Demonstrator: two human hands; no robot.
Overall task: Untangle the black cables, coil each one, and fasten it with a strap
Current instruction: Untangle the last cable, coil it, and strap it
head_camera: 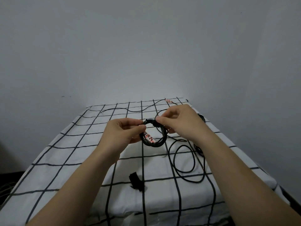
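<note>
Left grip pinches the coiled cable, right grip pinches its strap. One coil looks nearly fastened. Loose cable by the bench right edge and a spare strap remain.

A plain grey-white wall is seen filling most of the view, lit pretty dimly and evenly, with a couple of small dark marks low on the left. A flat surface is covered by a white cloth printed with a black grid. Dark floor is glimpsed at lower left.
</note>
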